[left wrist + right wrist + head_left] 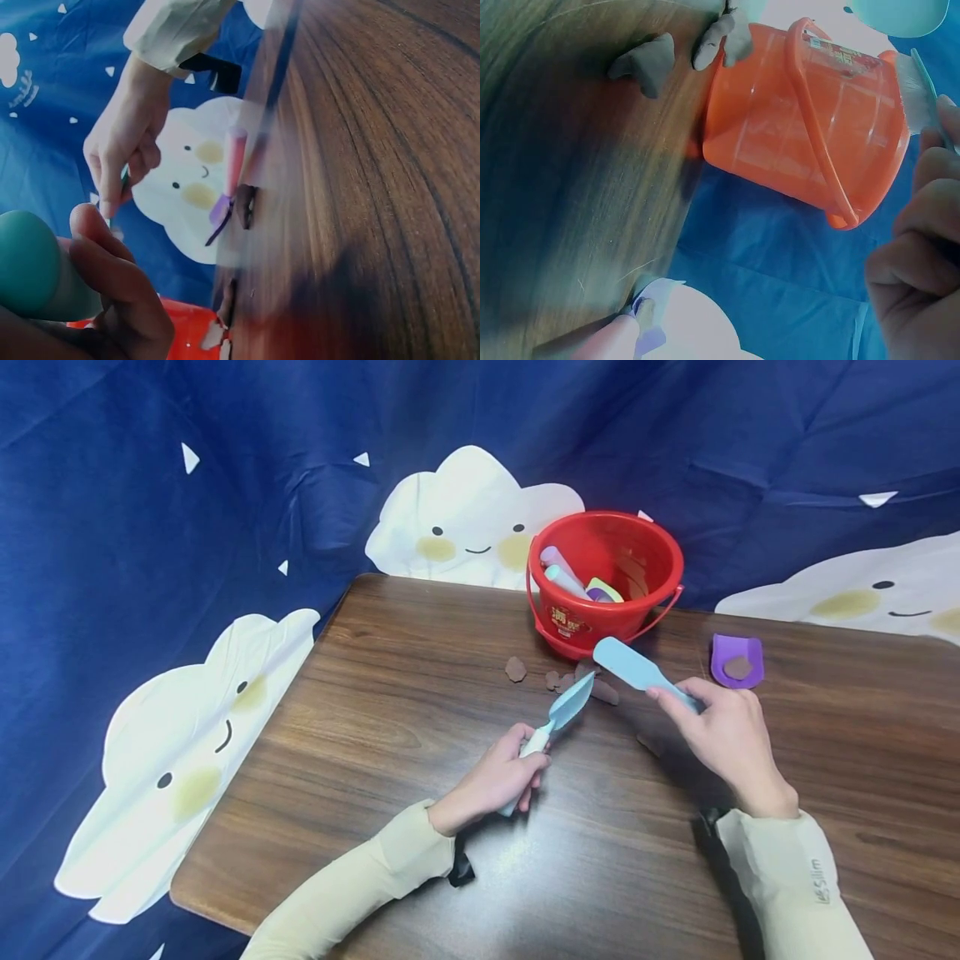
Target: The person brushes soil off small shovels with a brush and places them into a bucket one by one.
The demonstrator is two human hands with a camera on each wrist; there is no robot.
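My left hand (495, 781) grips the pale handle of a light blue toy trowel (572, 700), its blade pointing up and right over several brown clay-like pieces (604, 692). In the left wrist view the teal handle end (28, 262) shows large beside curled fingers. My right hand (723, 731) pinches a light blue flat toy shovel (624, 662), its blade raised in front of the red bucket (573, 627). In the right wrist view, curled fingers (922, 262) hold it beside the bucket (757, 127). The two blades are apart.
Inside the bucket are toy tools with a lilac handle (553, 557) and a mint handle (564, 580). A purple scoop (722, 652) holding a brown piece (738, 667) lies right of the bucket. One brown piece (515, 669) lies apart on the left. Blue cloth (450, 410) hangs behind the table.
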